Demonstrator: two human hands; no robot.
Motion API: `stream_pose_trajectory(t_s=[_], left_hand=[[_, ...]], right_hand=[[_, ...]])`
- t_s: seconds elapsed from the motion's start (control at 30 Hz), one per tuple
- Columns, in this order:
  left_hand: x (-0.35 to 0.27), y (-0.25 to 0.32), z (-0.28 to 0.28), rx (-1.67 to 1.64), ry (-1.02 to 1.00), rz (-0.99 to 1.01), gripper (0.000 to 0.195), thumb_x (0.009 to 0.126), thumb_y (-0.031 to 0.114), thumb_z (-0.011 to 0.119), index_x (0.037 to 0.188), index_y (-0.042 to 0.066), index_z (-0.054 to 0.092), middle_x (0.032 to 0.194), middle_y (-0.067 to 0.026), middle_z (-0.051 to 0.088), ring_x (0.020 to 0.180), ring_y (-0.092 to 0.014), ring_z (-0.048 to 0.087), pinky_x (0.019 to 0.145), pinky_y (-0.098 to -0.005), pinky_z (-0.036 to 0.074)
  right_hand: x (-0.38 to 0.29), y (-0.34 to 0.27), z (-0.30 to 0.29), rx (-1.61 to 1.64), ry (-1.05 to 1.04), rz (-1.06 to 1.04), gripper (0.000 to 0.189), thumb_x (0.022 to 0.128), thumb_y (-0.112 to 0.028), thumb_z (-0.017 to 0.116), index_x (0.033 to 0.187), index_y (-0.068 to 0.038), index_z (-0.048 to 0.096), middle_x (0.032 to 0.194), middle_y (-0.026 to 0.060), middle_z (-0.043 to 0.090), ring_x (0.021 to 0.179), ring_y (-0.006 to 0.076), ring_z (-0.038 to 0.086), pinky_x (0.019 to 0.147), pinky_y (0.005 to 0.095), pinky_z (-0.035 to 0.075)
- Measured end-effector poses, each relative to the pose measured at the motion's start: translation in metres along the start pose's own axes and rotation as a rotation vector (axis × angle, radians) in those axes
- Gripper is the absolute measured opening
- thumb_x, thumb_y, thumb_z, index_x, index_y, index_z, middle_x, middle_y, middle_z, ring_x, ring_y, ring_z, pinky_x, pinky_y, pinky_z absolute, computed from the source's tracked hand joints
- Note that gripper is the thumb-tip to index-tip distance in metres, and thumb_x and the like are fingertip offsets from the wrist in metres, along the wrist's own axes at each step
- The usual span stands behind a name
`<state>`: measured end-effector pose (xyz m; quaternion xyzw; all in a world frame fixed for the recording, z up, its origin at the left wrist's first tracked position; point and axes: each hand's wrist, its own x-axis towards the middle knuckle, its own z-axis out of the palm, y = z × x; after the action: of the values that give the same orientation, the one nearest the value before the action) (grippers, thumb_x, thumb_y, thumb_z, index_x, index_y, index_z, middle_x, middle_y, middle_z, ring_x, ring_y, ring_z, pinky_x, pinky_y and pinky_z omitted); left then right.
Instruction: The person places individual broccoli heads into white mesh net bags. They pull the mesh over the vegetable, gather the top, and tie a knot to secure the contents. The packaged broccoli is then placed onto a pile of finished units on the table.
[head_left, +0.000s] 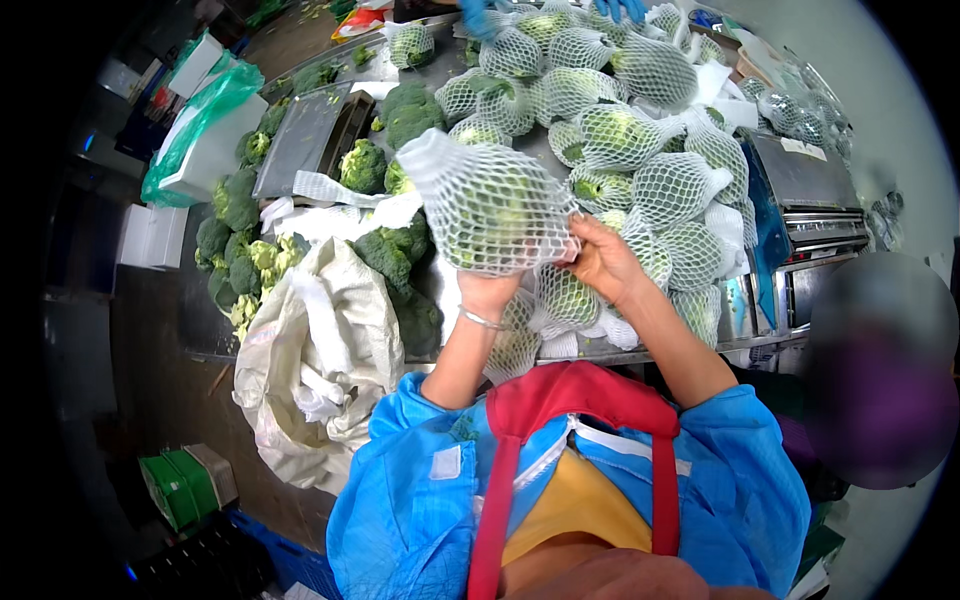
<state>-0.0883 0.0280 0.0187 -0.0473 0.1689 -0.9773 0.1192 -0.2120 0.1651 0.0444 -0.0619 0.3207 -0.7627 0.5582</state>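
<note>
A broccoli head in a white foam net sleeve (491, 206) is held up before me, above the metal table. My left hand (491, 291) supports it from below, and its fingers are mostly hidden by the net and broccoli. With thumb and fingers, my right hand (607, 255) pinches the open mesh edge at the near right of the sleeve. The far end of the sleeve is gathered to a narrow tip. Just beyond my right hand lie several netted broccoli heads (679, 191) in a pile. Bare broccoli (386, 251) lies to the left of my hands.
A woven sack (259, 375) with white foam sleeves hangs at the table's near left edge. Metal scales (300, 135) (806, 176) stand on both sides. A white foam box with green plastic (214, 150) is at far left. A co-worker's blue-gloved hands (480, 19) reach in from the far side.
</note>
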Motion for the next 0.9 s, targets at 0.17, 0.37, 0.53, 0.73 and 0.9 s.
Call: stream_pose_trajectory(t_s=[0.17,0.37,0.53,0.73,0.9], left_hand=[[-0.017,0.033,0.037,0.454,0.216,0.224,0.045,0.089,0.034,0.032,0.122,0.005,0.043,0.125,-0.0161,0.045,0.114,-0.033,0.044,0.096,-0.0512,0.033],[0.005,0.022,0.081,0.683,0.013,0.276,0.034,0.078,0.01,0.047,0.109,-0.001,0.053,0.115,-0.0164,0.053,0.106,-0.028,0.051,0.096,-0.0454,0.035],[0.025,-0.009,0.078,0.908,0.01,0.255,0.023,0.083,0.006,0.048,0.106,0.002,0.049,0.115,-0.0141,0.053,0.104,-0.023,0.051,0.091,-0.0379,0.041],[0.06,-0.089,0.05,1.216,0.087,0.444,0.008,0.086,0.009,0.05,0.093,0.007,0.047,0.086,-0.002,0.054,0.072,-0.008,0.05,0.064,-0.0236,0.044],[0.108,-0.174,0.044,1.307,-0.374,0.403,0.011,0.077,0.005,0.051,0.087,0.002,0.048,0.079,-0.0089,0.055,0.069,-0.012,0.047,0.078,-0.026,0.039]], right_hand=[[-0.003,-0.021,0.059,-0.121,0.135,-0.05,0.027,0.087,-0.03,0.05,0.105,-0.01,0.052,0.093,0.0061,0.06,0.085,0.0171,0.059,0.076,0.0326,0.047],[0.011,-0.024,0.059,0.237,-0.126,0.03,0.036,0.088,-0.033,0.045,0.109,-0.005,0.053,0.104,0.008,0.06,0.089,0.0192,0.06,0.079,0.0344,0.049],[-0.023,-0.045,0.04,0.471,-0.132,-0.095,0.033,0.084,-0.021,0.05,0.112,-0.004,0.05,0.104,0.0113,0.059,0.09,0.0232,0.06,0.082,0.038,0.048],[-0.075,-0.088,0.003,-0.022,0.002,-0.591,0.057,0.081,-0.029,0.056,0.127,-0.005,0.032,0.122,0.0086,0.045,0.108,0.0203,0.048,0.093,0.0322,0.04],[-0.129,-0.115,-0.049,0.091,-0.081,-0.316,0.054,0.078,-0.026,0.059,0.122,-0.002,0.041,0.11,0.0079,0.054,0.098,0.0146,0.054,0.087,0.0279,0.044]])
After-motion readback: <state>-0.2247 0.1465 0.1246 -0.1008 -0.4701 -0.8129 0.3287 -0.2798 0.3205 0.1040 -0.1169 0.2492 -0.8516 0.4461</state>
